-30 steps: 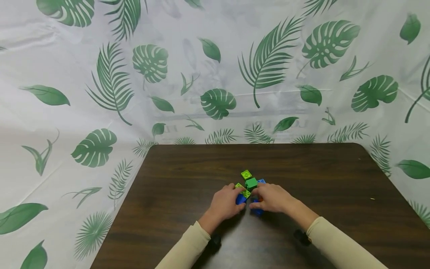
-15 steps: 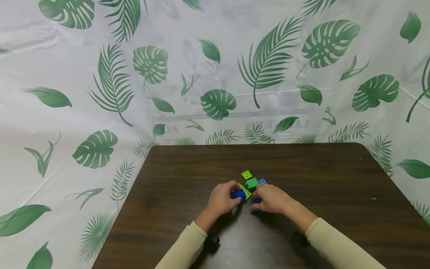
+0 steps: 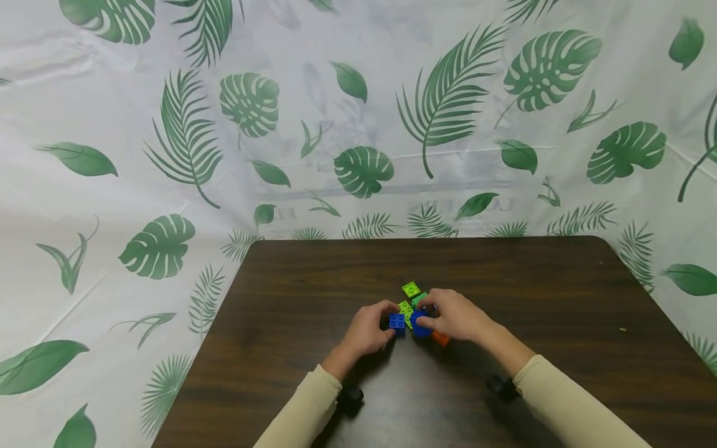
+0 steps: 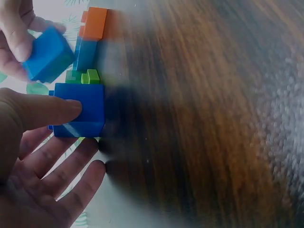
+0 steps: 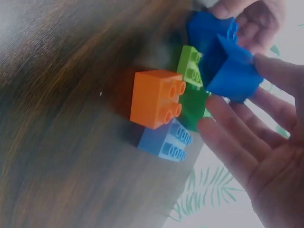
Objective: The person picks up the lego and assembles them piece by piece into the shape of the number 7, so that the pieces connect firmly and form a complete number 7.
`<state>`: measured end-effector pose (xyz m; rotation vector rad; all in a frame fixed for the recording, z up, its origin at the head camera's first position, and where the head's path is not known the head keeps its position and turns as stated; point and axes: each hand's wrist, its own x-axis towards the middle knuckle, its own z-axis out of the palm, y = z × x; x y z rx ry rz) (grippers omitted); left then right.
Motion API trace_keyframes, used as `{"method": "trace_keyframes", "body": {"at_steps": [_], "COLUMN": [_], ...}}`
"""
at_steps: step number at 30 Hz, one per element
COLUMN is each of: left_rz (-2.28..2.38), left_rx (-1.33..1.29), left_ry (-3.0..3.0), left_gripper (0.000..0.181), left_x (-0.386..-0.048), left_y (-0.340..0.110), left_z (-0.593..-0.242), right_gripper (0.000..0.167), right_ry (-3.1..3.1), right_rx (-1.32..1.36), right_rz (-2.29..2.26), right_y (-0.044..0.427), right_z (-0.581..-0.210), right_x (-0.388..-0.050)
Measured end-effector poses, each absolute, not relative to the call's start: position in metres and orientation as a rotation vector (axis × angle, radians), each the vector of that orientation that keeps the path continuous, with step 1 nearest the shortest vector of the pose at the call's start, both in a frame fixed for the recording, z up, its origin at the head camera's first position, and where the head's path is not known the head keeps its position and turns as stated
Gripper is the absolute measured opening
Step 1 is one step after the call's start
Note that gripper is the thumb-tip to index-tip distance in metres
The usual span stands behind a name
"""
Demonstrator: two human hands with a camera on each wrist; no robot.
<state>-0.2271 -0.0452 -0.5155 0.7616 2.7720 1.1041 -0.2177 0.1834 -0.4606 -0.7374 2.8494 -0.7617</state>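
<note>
White sheeting printed with green leaves [image 3: 302, 56] curves from 9 o'clock through 12 to 3, around a dark wood-grain tabletop [image 3: 280, 348]. From left to right, a person's left hand [image 3: 365, 330] comes in from 7 o'clock, thumb and fingers pinching a dark blue studded brick [image 3: 397, 323], upright, near the middle of the scene. At that brick's 1 o'clock are a lime-green studded brick [image 3: 406, 307] and, farther off, a small lime-green square brick [image 3: 411, 290]. A green brick [image 3: 419, 300] lies at the square one's 4 o'clock, partly hidden. Just beside the left hand's brick, at its 3 o'clock, a hollow blue brick [image 3: 420, 325] is tilted in the right hand [image 3: 456, 316], gripped between thumb and fingers. At its 4 o'clock is an orange brick [image 3: 440, 338]; the right wrist view shows a light blue studded brick [image 5: 164, 140] at the orange one's 6 o'clock.
</note>
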Motion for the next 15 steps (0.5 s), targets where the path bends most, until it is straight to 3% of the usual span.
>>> {"method": "trace_keyframes", "body": {"at_steps": [6, 15], "left_rz": [1.058, 1.16], "left_rx": [0.74, 0.661], "left_ry": [2.799, 2.774], "left_gripper": [0.037, 0.043], "left_x": [-0.227, -0.23], "left_y": [-0.043, -0.045], "left_z": [-0.517, -0.518], "right_gripper": [0.045, 0.037], "right_ry": [2.904, 2.88], "right_rx": [-0.797, -0.883], "right_rz": [-0.881, -0.971], "right_y": [0.177, 0.161], "right_z": [-0.461, -0.465], "right_x": [-0.219, -0.219]}}
